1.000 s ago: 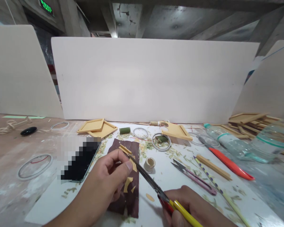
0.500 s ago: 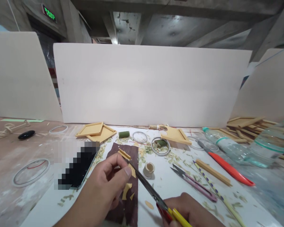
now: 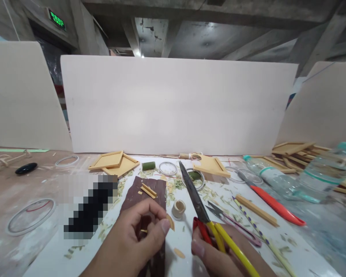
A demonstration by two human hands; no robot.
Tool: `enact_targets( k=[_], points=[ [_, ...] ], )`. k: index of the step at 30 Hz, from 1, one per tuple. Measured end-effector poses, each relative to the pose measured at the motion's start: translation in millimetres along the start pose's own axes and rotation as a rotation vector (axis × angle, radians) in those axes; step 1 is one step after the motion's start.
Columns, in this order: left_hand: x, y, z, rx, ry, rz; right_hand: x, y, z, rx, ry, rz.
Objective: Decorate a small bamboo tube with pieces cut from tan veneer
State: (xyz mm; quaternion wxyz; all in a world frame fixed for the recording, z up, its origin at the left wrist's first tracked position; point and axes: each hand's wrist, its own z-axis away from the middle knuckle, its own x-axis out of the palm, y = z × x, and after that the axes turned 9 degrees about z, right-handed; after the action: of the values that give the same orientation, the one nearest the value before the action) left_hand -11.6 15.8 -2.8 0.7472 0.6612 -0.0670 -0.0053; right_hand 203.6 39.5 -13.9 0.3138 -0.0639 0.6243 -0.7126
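Observation:
My left hand (image 3: 140, 234) is closed in a pinch, thumb against forefinger, on a small curved tan piece (image 3: 170, 222). It hovers over a dark brown sheet (image 3: 132, 192), where small tan strips (image 3: 148, 191) lie. My right hand (image 3: 216, 250) is closed around the yellow and red handles of a pair of scissors (image 3: 194, 190). Their blades are together and point away and up to the left, apart from the curved piece. Between the hands stands a small pale cylinder with a notched rim (image 3: 178, 209); a tan oval scrap (image 3: 179, 252) lies nearer me.
On the right lie pink thread snips (image 3: 242, 231), a wooden stick (image 3: 256, 209), a red-handled knife (image 3: 276, 206) and plastic bottles (image 3: 279, 179). Wooden frames (image 3: 108, 159), a green cylinder (image 3: 148, 166) and wire rings (image 3: 167, 168) are farther back, before a white panel (image 3: 175, 104). A blurred dark phone-like object (image 3: 89, 211) lies left.
The scissors have swung away from my left hand, now pointing farther up. My left hand has come lower and to the right with the tan piece. The view has shifted slightly.

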Motion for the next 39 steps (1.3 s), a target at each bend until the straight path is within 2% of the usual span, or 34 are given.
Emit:
enact_targets(
  k=[5, 14, 22, 29, 32, 35, 37, 39],
  points=[
    [7.7, -5, 2, 0.01, -0.045, -0.108, 4, 8, -5, -0.067, -0.007, -0.01],
    [14.0, -6, 5, 0.009, -0.143, -0.247, 11, 12, -7, -0.062, -0.023, 0.035],
    [15.0, -4, 7, 0.012, -0.124, -0.305, 12, 11, -7, -0.037, 0.002, -0.019],
    [12.5, 1, 7, 0.09, -0.051, -0.274, 6, 7, -4, -0.085, -0.074, -0.14],
    [5.3, 13, 7, 0.12, 0.064, -0.149, 6, 10, -4, -0.096, -0.116, -0.209],
    [-1.1, 26, 6, 0.104, 0.185, -0.012, 8, 20, -8, -0.044, -0.156, -0.21],
    [-3.1, 31, 6, 0.087, 0.225, 0.062, 8, 26, -10, -0.032, -0.217, -0.204],
    [-3.8, 33, 6, 0.08, 0.233, 0.113, 6, 28, -10, -0.094, -0.27, -0.169]
  ],
)
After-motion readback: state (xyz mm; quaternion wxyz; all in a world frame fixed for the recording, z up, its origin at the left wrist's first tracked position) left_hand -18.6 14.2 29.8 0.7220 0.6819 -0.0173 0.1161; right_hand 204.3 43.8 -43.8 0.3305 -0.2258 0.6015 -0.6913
